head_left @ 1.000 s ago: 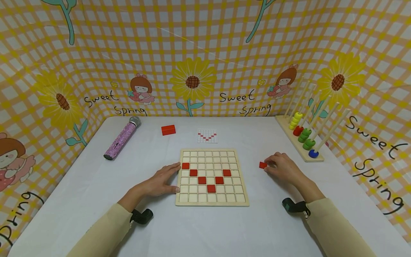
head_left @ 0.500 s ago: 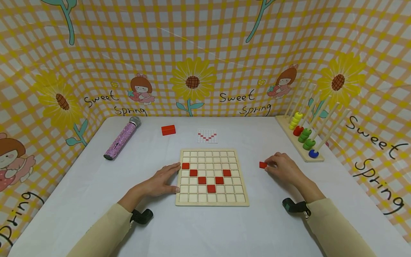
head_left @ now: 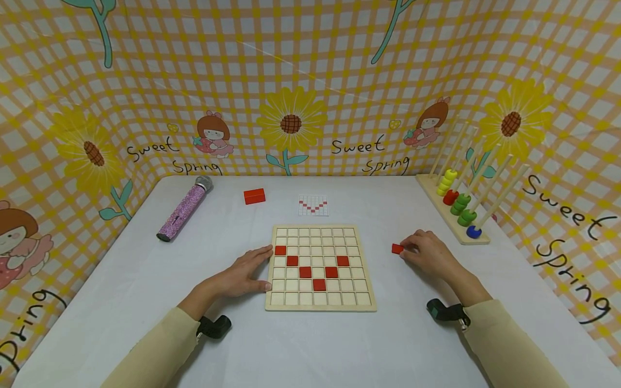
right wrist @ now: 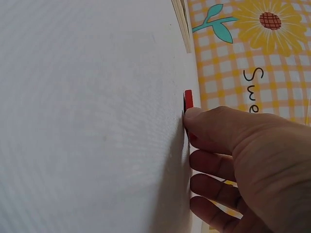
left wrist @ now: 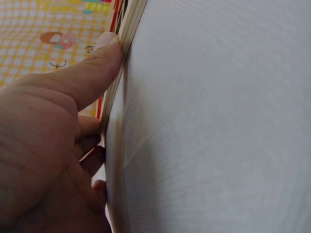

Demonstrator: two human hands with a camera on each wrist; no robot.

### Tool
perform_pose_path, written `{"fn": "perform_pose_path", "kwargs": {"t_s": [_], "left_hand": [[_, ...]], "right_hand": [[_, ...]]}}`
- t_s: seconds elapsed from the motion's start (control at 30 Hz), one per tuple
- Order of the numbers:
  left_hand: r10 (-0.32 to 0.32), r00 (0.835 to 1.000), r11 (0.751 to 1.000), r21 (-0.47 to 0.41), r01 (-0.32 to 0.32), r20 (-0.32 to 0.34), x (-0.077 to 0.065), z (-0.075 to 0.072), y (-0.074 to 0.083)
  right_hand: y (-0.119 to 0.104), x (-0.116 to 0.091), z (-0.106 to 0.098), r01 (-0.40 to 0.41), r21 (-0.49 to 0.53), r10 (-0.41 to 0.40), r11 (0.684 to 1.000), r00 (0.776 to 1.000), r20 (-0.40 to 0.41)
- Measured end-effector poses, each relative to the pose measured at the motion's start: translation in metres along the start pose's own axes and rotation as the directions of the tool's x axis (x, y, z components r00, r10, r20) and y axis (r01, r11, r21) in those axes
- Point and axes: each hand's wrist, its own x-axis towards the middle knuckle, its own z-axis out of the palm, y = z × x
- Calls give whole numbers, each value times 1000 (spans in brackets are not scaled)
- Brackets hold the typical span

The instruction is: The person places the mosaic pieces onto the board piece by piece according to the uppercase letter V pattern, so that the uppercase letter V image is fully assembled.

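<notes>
A square wooden grid board [head_left: 320,305] lies mid-table, with several red tiles set in its cells in a slanting V. My left hand [head_left: 241,274] rests at the board's left edge, thumb and fingertips touching it; the left wrist view shows the thumb [left wrist: 92,68] against the rim. To the right of the board, my right hand [head_left: 429,255] pinches a small red tile [head_left: 397,249] by its right side, close to the tabletop. In the right wrist view that tile [right wrist: 188,98] sticks out past the thumb, partly covered by it.
Behind the board lies a small card [head_left: 313,206] printed with a red V pattern. A red block [head_left: 254,196] and a glittery pink microphone [head_left: 183,211] lie to the left. At the back right stands a peg rack [head_left: 458,223] with coloured beads.
</notes>
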Motion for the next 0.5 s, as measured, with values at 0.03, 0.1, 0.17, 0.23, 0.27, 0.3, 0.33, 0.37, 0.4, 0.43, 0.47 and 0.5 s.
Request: {"fn": "perform_pose_path", "kwargs": {"t_s": [0.03,0.1,0.17,0.23,0.27,0.3,0.33,0.37,0.4,0.43,0.47,0.5], "left_hand": [[-1,1000,1000,-1,1,0,0,0,0],[-2,1000,1000,-3,2,1,0,0,1],[-3,1000,1000,-4,3,3,0,0,1],[-4,1000,1000,-7,4,5,0,0,1],[-4,1000,1000,-7,4,5,0,0,1],[-3,1000,1000,-6,3,5,0,0,1],[-3,1000,1000,-6,3,4,-1,0,1],[-1,1000,1000,-5,1,3,-1,0,1],[0,1000,1000,-5,0,2,-1,0,1],[2,1000,1000,-4,-2,1,-1,0,1],[1,1000,1000,-5,-1,1,-1,0,1],[2,1000,1000,-5,-2,0,-1,0,1]], "right_hand": [[0,0,0,-1,1,1,1000,1000,1],[0,0,0,-4,2,4,1000,1000,5],[0,-1,0,-8,2,8,1000,1000,10],[0,-1,-1,-10,6,10,1000,1000,12],[-1,-1,-1,-10,8,10,1000,1000,13],[-1,-2,-2,-10,10,10,1000,1000,13],[-2,-2,-2,-11,13,11,1000,1000,13],[-3,-2,-3,-12,16,12,1000,1000,13],[-4,-2,-4,-11,18,11,1000,1000,14],[-5,-2,-5,-12,19,12,1000,1000,16],[-6,-2,-5,-12,18,12,1000,1000,16],[-7,-2,-6,-14,19,13,1000,1000,19]]}}
